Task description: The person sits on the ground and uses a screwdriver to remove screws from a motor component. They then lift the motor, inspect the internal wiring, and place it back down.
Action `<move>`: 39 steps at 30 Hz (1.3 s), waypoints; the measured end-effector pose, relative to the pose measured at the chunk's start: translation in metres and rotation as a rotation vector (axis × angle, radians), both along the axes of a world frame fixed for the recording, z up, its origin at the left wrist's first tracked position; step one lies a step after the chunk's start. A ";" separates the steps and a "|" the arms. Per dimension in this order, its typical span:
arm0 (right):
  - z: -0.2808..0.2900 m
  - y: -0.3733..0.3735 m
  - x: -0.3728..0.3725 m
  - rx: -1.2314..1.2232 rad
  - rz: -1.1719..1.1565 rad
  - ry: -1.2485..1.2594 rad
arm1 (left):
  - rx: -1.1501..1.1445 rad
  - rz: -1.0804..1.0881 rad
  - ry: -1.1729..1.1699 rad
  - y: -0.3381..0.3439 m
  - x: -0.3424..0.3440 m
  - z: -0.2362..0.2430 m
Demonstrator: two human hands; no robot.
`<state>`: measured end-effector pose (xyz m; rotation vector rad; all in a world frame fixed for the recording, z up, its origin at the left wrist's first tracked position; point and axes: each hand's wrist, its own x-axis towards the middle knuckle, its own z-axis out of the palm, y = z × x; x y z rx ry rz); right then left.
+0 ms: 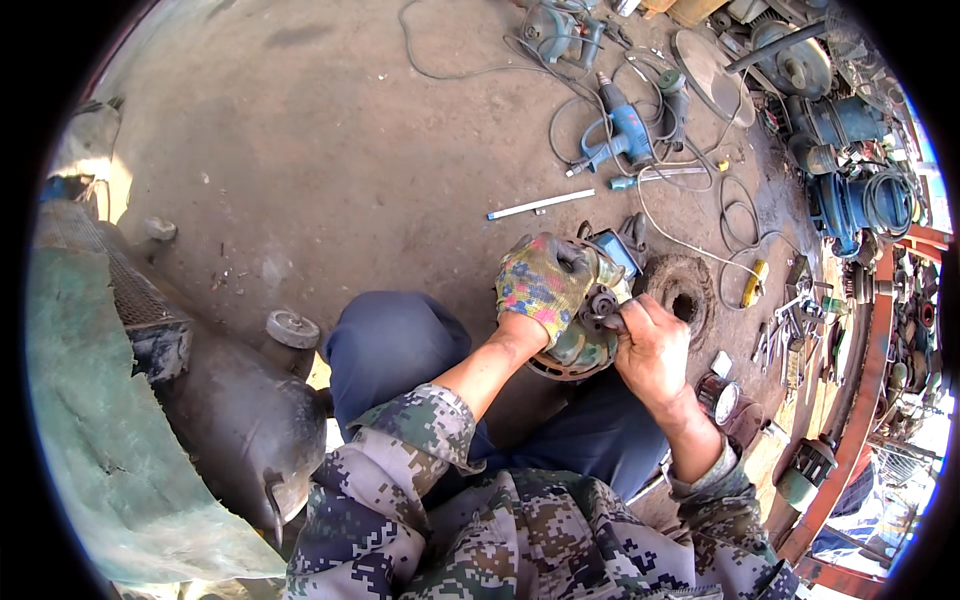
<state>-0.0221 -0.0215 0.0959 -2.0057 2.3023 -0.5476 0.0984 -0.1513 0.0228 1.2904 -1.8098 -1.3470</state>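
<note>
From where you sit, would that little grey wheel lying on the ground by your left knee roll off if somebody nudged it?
Probably not. The grey wheel lies flat on its face on the dirt floor, so a nudge would likely slide it rather than roll it. It looks solid, so probably heavy for its size and stiff. Stood on edge, it would likely roll.

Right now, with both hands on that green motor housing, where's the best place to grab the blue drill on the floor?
Probably by the pistol handle of the blue drill, coming from the person's side. It lies flat on the floor, the handle sticking out free toward the person. Grey cords crowd its far and right sides.
</note>
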 end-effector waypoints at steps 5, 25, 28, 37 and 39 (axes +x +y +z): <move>-0.003 0.024 0.016 -0.015 -0.094 -0.037 | -0.010 -0.086 0.108 0.003 0.001 -0.003; 0.002 0.032 0.011 0.049 -0.201 -0.193 | -0.061 -0.151 0.011 0.005 -0.011 -0.002; -0.005 0.040 0.001 0.035 -0.179 -0.243 | -0.069 -0.151 -0.018 0.008 -0.010 -0.003; -0.010 0.033 0.005 -0.089 -0.140 -0.114 | -0.057 -0.077 0.069 0.009 -0.008 -0.001; -0.010 0.031 0.005 -0.090 -0.142 -0.079 | -0.064 -0.068 0.046 0.008 -0.006 -0.001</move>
